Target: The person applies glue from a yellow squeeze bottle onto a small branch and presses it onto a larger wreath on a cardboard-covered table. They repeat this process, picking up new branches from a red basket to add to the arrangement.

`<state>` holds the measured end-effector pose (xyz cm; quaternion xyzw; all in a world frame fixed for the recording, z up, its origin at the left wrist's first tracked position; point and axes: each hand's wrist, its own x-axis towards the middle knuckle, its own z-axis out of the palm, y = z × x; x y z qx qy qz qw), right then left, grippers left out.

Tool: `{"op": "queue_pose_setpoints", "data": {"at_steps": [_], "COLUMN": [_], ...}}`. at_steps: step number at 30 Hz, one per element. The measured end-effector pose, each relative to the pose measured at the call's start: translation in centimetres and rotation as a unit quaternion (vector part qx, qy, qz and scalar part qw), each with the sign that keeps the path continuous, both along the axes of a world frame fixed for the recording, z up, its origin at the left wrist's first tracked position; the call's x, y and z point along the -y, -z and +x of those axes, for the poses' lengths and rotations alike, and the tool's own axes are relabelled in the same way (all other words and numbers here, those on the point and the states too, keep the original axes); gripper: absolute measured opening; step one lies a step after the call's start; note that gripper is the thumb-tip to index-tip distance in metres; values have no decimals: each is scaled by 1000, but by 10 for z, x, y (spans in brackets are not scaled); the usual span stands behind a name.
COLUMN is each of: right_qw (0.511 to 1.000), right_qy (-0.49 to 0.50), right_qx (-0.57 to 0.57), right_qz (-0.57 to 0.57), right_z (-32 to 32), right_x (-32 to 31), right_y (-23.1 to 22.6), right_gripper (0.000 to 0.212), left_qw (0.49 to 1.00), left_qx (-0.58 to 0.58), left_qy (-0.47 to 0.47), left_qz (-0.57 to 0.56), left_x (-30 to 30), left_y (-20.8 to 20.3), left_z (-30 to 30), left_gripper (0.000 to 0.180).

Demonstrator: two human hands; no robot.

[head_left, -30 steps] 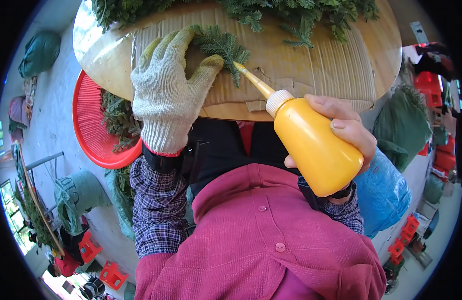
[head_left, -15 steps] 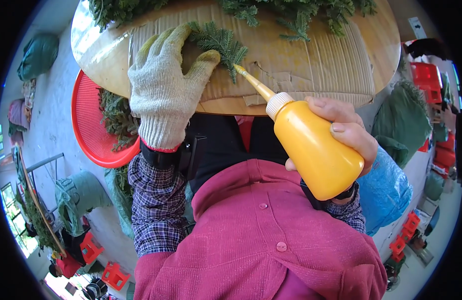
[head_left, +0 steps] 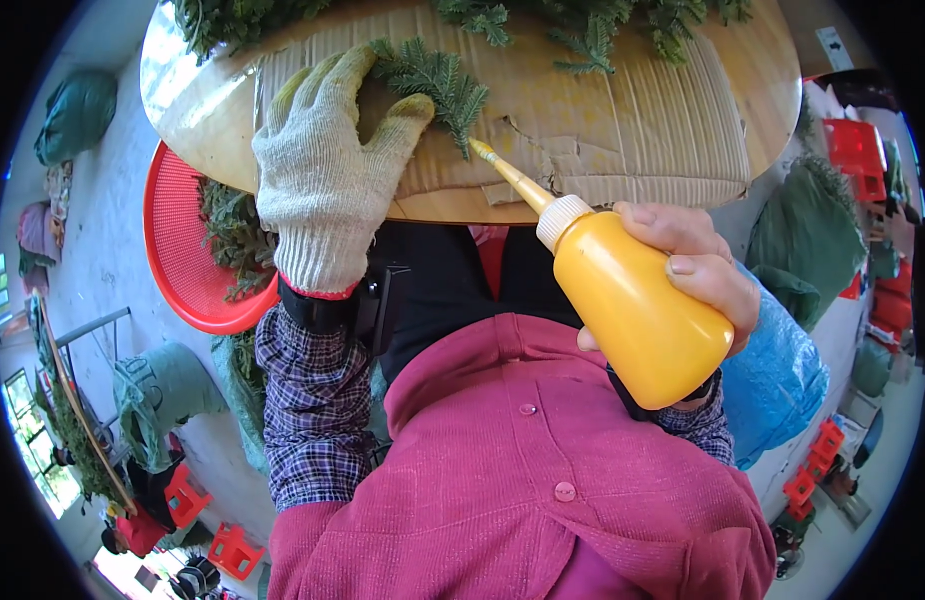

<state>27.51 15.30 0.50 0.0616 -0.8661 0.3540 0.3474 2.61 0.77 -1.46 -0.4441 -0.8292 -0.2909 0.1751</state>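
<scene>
My left hand [head_left: 318, 170], in a pale knitted glove with yellow-stained fingertips, lies over cardboard [head_left: 623, 130] with fingers stretched and thumb apart. Its index fingertip and thumb meet the edge of a green fir sprig [head_left: 438, 85], which slants down to the right. My bare right hand [head_left: 708, 270] is wrapped round a yellow squeeze bottle [head_left: 643, 310] with a long tapered nozzle [head_left: 513, 175]. The nozzle points up and left, its tip at the sprig's lower end. Whether anything flows from it cannot be made out.
More fir branches [head_left: 623, 25] lie along the far side of the oval wooden table [head_left: 198, 130]. A red basket [head_left: 178, 240] with greenery stands left below the table edge. A blue plastic bag [head_left: 783, 380] is at my right. Green sacks and red stools are around the floor.
The bottle has shifted slightly down, and its nozzle tip has moved from the sprig's needles toward its lower end. My left hand stays almost in place beside the sprig.
</scene>
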Motion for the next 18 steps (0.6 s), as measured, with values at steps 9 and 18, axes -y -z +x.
{"op": "queue_pose_setpoints", "data": {"at_steps": [9,18], "right_qw": [995,997], "right_qy": [-16,60], "right_qx": [-41,30], "right_qz": [-93,-48], "right_z": [4,42], "right_x": [4,-33], "right_y": [-6,-2], "right_gripper": [44,89], "left_qw": [1000,998], "left_qx": [-14,-34], "left_qy": [-5,8], "left_qz": [-13,59], "left_x": [0,-6], "left_y": [3,-16], "left_z": [-2,14], "left_gripper": [58,62]}}
